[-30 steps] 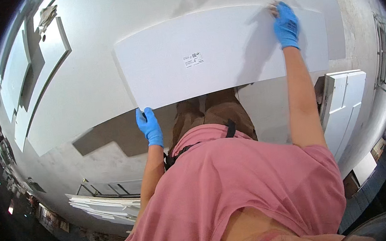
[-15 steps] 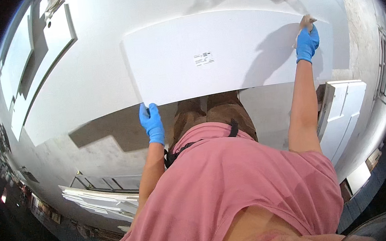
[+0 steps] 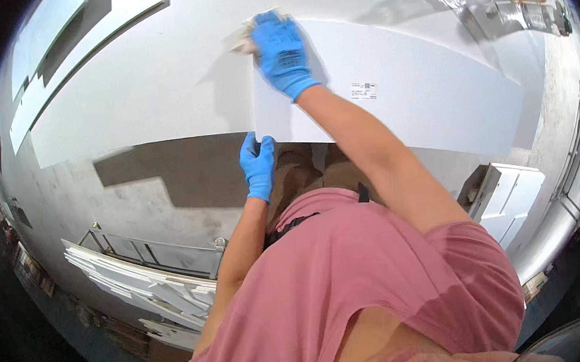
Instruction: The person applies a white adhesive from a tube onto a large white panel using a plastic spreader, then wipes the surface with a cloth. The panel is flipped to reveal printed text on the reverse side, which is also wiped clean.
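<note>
A long white panel (image 3: 435, 90) with a small printed label (image 3: 364, 91) lies on a white work surface (image 3: 140, 77) in front of me. At the panel's near left corner, my left hand (image 3: 258, 164), in a blue glove, is closed on the edge. My right hand (image 3: 282, 50), gloved in blue too, reaches across to the far left corner. Under its fingers is a crumpled beige cloth (image 3: 245, 43), pressed against that corner and partly hidden by the glove.
Other white panels (image 3: 55, 25) lie at the upper left. Clear plastic bottles (image 3: 532, 16) are at the far right of the surface. Stacked white boards (image 3: 139, 283) stand by a metal frame at the lower left. More white panels (image 3: 511, 194) lean at the lower right.
With the cloth, my right hand has swept from the panel's far right corner to its far left corner. My left hand still holds the near left corner. The whole view has shifted.
</note>
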The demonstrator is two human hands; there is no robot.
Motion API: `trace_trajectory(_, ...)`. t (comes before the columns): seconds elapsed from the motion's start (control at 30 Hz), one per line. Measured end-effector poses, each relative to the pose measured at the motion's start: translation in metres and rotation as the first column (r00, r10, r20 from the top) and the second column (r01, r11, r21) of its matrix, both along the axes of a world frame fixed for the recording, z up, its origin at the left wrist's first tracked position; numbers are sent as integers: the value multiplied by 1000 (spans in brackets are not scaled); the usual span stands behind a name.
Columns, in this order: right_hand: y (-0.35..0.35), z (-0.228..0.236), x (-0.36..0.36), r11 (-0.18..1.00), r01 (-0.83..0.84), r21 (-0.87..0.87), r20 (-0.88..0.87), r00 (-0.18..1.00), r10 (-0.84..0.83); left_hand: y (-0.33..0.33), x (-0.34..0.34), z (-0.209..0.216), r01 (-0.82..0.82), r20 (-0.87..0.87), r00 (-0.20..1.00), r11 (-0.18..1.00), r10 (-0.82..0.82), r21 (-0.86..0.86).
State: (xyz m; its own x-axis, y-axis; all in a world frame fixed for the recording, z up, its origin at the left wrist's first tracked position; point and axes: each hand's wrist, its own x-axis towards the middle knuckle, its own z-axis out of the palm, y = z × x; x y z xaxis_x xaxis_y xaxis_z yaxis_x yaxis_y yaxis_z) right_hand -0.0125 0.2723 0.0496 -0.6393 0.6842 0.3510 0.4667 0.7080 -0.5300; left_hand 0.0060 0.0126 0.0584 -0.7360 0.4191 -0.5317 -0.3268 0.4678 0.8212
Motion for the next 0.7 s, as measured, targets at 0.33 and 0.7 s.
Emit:
trace_trajectory(0.33,-80,30,80,885,-454,-103,181,866,465,-18,-4,-22,-93,72,993,995,90,39)
trace_trajectory(0.7,-60,11,22,950,-297,97,175,945,277,-16,-7,-19,-120,200,974,991,105,63)
